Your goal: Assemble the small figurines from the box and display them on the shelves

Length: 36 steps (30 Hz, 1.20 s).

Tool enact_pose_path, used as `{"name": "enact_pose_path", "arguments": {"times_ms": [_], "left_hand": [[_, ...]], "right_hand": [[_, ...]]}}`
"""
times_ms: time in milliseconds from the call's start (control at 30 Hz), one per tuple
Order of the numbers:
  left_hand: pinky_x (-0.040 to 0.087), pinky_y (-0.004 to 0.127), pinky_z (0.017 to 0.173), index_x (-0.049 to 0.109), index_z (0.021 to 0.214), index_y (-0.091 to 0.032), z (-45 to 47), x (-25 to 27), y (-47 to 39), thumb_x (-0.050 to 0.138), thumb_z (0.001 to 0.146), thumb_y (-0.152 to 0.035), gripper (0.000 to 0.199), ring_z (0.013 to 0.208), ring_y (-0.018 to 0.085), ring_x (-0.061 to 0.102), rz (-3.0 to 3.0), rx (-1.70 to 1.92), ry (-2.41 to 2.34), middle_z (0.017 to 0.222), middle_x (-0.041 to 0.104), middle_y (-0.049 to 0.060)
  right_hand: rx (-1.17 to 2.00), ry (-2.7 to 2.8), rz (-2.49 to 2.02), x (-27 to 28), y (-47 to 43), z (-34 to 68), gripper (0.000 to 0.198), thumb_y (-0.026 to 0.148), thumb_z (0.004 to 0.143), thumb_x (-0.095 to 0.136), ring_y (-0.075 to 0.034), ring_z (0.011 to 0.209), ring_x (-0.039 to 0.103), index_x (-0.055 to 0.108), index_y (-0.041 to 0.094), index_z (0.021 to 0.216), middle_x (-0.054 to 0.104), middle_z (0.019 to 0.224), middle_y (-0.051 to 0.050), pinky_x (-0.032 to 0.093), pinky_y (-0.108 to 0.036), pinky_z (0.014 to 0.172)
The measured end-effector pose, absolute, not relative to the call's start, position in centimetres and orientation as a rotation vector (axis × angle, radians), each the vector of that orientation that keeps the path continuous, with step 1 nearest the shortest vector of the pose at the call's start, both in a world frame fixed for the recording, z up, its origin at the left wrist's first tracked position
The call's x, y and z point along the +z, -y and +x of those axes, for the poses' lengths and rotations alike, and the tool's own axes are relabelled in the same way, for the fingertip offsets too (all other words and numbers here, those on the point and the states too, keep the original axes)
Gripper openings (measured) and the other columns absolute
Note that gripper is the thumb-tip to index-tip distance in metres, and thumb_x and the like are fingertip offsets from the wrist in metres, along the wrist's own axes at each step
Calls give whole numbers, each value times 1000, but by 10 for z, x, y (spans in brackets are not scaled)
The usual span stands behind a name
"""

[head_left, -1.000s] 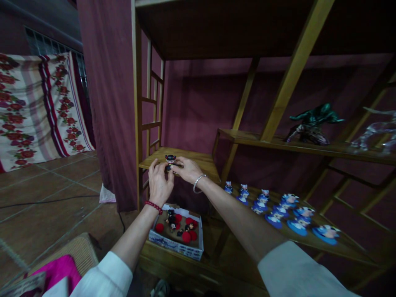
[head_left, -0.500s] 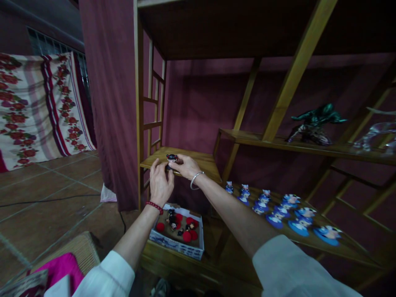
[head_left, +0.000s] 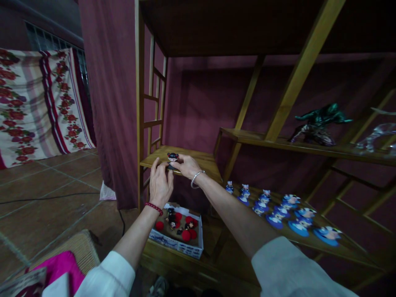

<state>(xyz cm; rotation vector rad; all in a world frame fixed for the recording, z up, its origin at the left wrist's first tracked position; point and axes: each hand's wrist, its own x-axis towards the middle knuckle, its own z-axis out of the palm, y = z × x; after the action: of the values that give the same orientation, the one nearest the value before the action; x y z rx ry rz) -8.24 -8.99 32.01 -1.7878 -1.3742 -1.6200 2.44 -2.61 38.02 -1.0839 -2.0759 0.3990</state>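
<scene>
A small figurine (head_left: 172, 156) with black hair in two red-tied buns stands upright between my hands, at the front of the left wooden shelf (head_left: 198, 155). My right hand (head_left: 187, 166) pinches it from the right side. Curled fingers of my left hand (head_left: 161, 183) hold its dark base from the left, with the thumb below. The lower body is partly hidden by my fingers. Beneath my hands sits an open cardboard box (head_left: 177, 244) with several similar black-haired figurines (head_left: 171, 218) and red round pieces (head_left: 186, 235).
Several blue-and-white figurines (head_left: 301, 222) stand in rows on the lower right shelf. A green-dark statue (head_left: 323, 123) occupies the upper right shelf, near a clear ornament (head_left: 379, 138). At the left hangs a maroon curtain (head_left: 107, 103); a woven stool (head_left: 83, 249) is below.
The figurine and my hands have barely moved; its head shows slightly more upright. The camera view has shifted a little.
</scene>
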Motion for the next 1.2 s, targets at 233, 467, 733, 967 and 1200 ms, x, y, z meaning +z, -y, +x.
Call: {"name": "enact_pose_path", "arguments": {"times_ms": [233, 467, 733, 967, 1200], "left_hand": [[30, 43, 99, 46, 104, -15, -83, 319, 88, 38, 83, -20, 23, 124, 23, 25, -1808, -1593, 1367, 105, 54, 10], [31, 43, 98, 46, 102, -15, -83, 319, 89, 38, 83, -20, 22, 124, 22, 26, -1804, -1588, 1371, 105, 54, 11], [30, 44, 99, 45, 104, -15, -83, 319, 90, 36, 83, -19, 23, 123, 23, 26, -1817, -1554, 1382, 105, 53, 10], [30, 43, 99, 45, 105, -15, -85, 319, 90, 37, 83, -19, 24, 123, 23, 27, -1824, -1537, 1375, 108, 53, 11], [31, 45, 97, 44, 104, -14, -86, 318, 89, 37, 82, -19, 23, 123, 23, 27, -1827, -1547, 1355, 106, 53, 11]], "right_hand": [[357, 2081, -1114, 382, 27, 24, 22, 29, 70, 61, -15, 77, 60, 65, 24, 92, 68, 80, 2, 46, -24, 70], [378, 2072, -1122, 382, 27, 23, 22, 30, 70, 61, -15, 75, 61, 66, 21, 90, 68, 79, 1, 46, -24, 70], [422, 2056, -1082, 378, 24, 23, 24, 28, 70, 61, -16, 81, 60, 64, 24, 94, 67, 84, 2, 46, -27, 76], [489, 2068, -1049, 380, 29, 29, 29, 28, 68, 63, -16, 85, 60, 62, 25, 97, 67, 90, 1, 46, -29, 80], [600, 2089, -971, 380, 29, 36, 43, 27, 63, 68, -16, 90, 59, 57, 22, 104, 65, 98, -2, 43, -33, 85]]}}
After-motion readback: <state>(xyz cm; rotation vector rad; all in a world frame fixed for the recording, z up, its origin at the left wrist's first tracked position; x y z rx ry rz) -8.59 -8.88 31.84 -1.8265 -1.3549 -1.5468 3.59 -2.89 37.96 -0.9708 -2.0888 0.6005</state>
